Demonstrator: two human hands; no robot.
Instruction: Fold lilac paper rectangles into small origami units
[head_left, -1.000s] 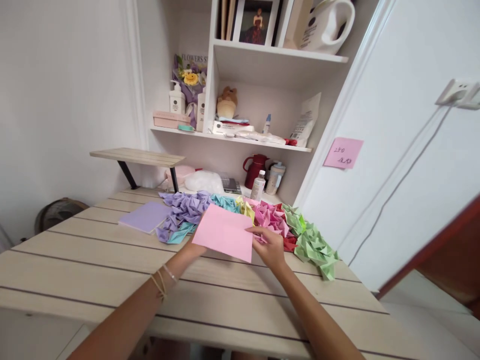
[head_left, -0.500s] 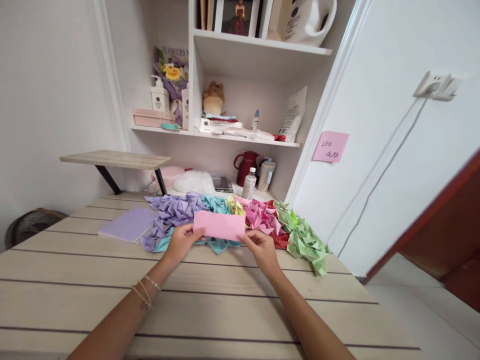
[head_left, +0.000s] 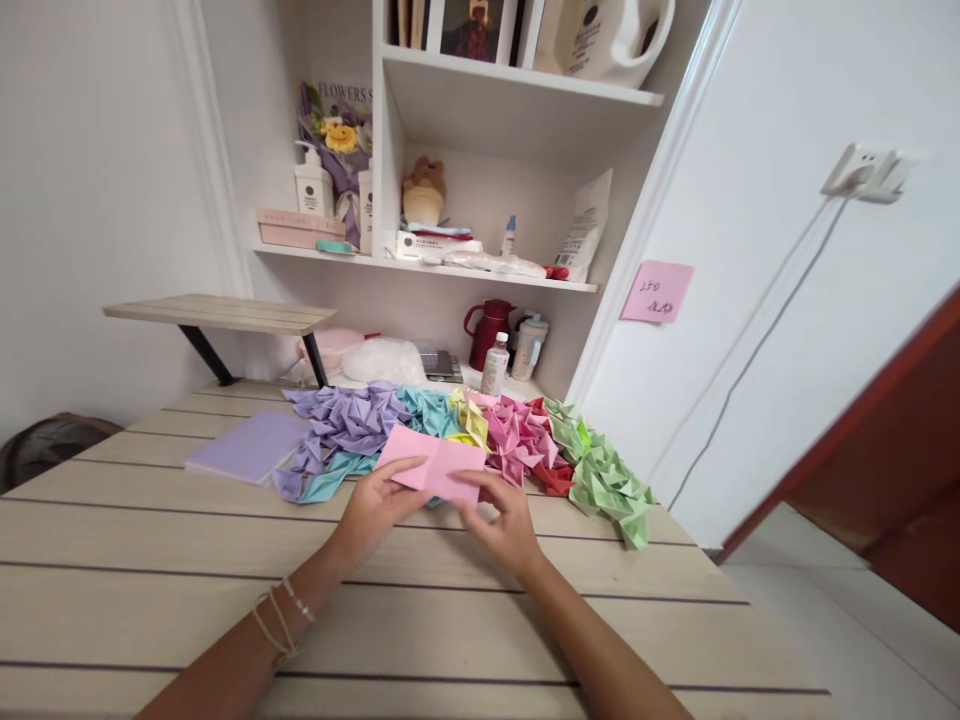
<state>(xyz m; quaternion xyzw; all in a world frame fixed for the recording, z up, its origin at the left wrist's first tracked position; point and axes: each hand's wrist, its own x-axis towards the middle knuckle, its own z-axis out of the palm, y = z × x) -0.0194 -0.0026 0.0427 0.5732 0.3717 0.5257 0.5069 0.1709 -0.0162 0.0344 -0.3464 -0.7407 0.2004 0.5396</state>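
A pink paper sheet [head_left: 436, 463], partly folded with a crease down its middle, is held just above the wooden table [head_left: 150, 560]. My left hand [head_left: 373, 510] pinches its left lower edge, fingers closed on the paper. My right hand [head_left: 501, 518] grips its right lower edge, fingers curled over it. Right behind the sheet lies a row of folded paper pieces: purple [head_left: 349, 415], teal [head_left: 424, 408], yellow [head_left: 469, 420], pink [head_left: 517, 435], red [head_left: 551, 478] and green [head_left: 607, 480].
A stack of purple sheets [head_left: 247, 447] lies left of the folded pieces. A small raised shelf [head_left: 217, 313] stands at the back left. A red jug [head_left: 489, 335], a small bottle [head_left: 495, 365] and a cup [head_left: 531, 347] stand under the wall shelves. A pink note [head_left: 657, 292] sticks on the wall.
The pink sheet went from flat and open to folded in half, and now shows a middle crease. Both hands drew closer together and lower toward the table.
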